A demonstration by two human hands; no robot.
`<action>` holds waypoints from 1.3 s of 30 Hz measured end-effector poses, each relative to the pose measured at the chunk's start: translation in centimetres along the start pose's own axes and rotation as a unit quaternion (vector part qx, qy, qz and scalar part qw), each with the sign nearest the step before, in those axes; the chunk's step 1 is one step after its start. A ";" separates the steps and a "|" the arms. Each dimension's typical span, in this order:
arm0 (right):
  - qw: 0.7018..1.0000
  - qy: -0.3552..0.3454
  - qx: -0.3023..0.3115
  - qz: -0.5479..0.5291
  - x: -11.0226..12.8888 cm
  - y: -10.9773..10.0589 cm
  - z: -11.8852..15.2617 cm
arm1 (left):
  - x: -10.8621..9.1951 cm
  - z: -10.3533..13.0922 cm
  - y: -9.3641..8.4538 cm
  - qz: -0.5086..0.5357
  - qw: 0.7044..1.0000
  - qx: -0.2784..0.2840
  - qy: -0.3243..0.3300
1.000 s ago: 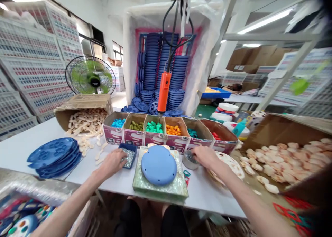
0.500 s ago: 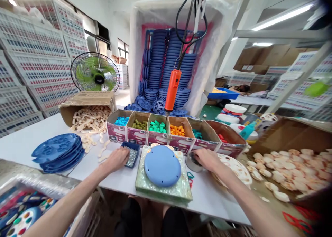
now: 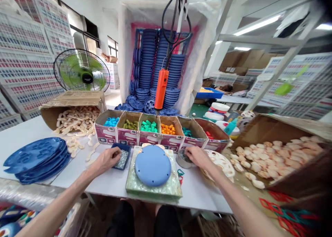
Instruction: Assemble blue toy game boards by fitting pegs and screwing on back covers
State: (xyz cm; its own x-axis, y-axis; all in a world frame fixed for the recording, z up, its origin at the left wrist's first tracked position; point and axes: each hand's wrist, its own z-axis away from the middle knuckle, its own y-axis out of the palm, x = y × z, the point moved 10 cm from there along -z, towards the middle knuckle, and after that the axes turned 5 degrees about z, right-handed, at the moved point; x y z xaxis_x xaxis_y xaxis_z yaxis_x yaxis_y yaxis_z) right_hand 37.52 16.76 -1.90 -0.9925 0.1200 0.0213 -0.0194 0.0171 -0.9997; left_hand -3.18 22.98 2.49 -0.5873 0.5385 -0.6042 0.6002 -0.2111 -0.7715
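My left hand (image 3: 107,160) is at the left edge of a small dark-blue tray (image 3: 123,157) of silvery screws, its fingers curled together. Whatever it may pinch is too small to see. On the other side, my right hand (image 3: 197,156) reaches into a round metal tin (image 3: 183,162) with fingers bent and tips partly hidden; the tin's contents look small and dark. Between the hands, a light-blue round plastic disc (image 3: 153,165) with small holes along its rim lies on a plastic-wrapped green block (image 3: 154,191). An orange electric screwdriver (image 3: 161,89) hangs above, tip down.
Cardboard bins (image 3: 129,135) of coloured plastic pieces line the back. Dark-blue plates (image 3: 36,157) are stacked at left, near a carton (image 3: 72,98) of pale curved pieces. A white plate with holes (image 3: 219,163) and a carton (image 3: 285,126) of pale pieces lie at right.
The head view has turned slightly right, so everything sits further left in the picture. Both hands stay at their containers, with only small finger movements.
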 end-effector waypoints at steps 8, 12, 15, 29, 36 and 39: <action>0.992 -0.014 -0.047 -0.115 0.1 -2.2 0.8 | 0.1 -0.4 -0.1 0.078 0.997 -0.017 0.010; 0.978 -0.056 -0.064 -0.188 2.4 -4.5 1.8 | -1.1 -0.7 -0.3 0.121 0.992 -0.029 0.010; 0.966 -0.092 -0.084 -0.228 5.6 -6.7 2.0 | -2.7 -0.9 -0.1 0.155 0.987 -0.028 0.014; 0.968 -0.204 -0.092 -0.116 17.8 -8.6 -1.8 | -5.9 -1.4 0.9 0.291 0.957 -0.007 0.022; 0.974 -0.213 -0.063 -0.054 18.6 -8.7 -2.3 | -5.0 -1.2 1.1 0.306 0.952 -0.003 0.002; 0.973 -0.221 -0.052 -0.041 18.8 -8.7 -2.3 | -4.8 -1.3 1.2 0.309 0.951 -0.007 -0.003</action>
State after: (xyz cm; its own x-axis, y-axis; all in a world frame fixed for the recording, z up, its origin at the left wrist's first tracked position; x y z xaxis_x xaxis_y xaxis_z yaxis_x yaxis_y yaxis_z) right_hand 19.30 21.14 7.19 -0.9431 -0.3250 0.0703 -0.1121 0.1116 -0.9874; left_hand 1.05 21.20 4.76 -0.1226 0.3098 -0.9429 0.8387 -0.4756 -0.2653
